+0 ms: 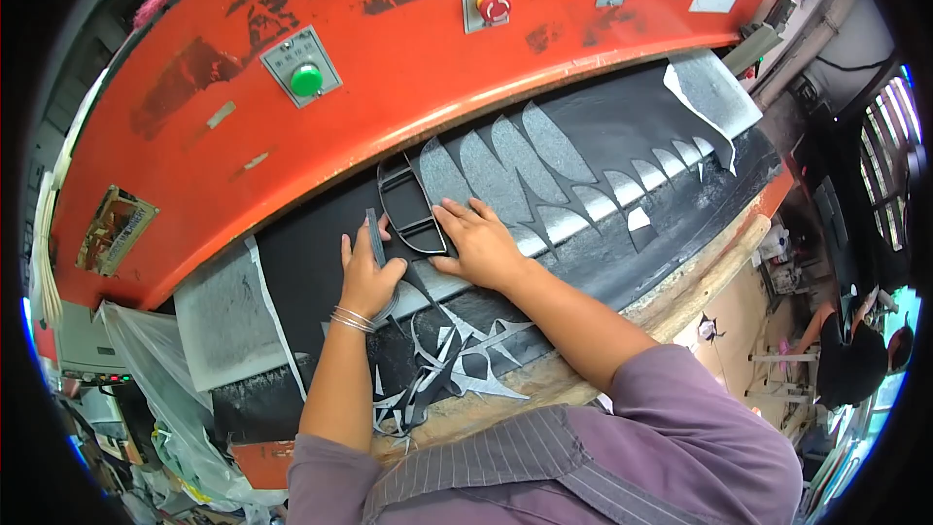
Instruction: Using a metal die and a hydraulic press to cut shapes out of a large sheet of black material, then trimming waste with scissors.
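Observation:
A black steel cutting die point(382, 196), a curved frame with crossbars, stands on a black sheet point(316, 258). My right hand point(478, 245) holds the lower right corner of the die, thumb and forefinger on either side of it. My left hand point(367, 277) is closed around narrow grey cut pieces point(375, 236), whose number I cannot tell; its fingertips are beside the die's left edge. Curved holes in the sheet right of the die show a grey pad point(549, 151) underneath. Below my hands lies a tangle of pointed black-and-grey offcuts point(476, 365).
The red-orange machine front point(389, 68) rises just behind the sheet, with green buttons point(306, 80) and a red stop button point(494, 7). A worn wooden edge point(705, 287) runs along the front. Clear plastic point(160, 360) hangs at left; another person point(850, 355) is at far right.

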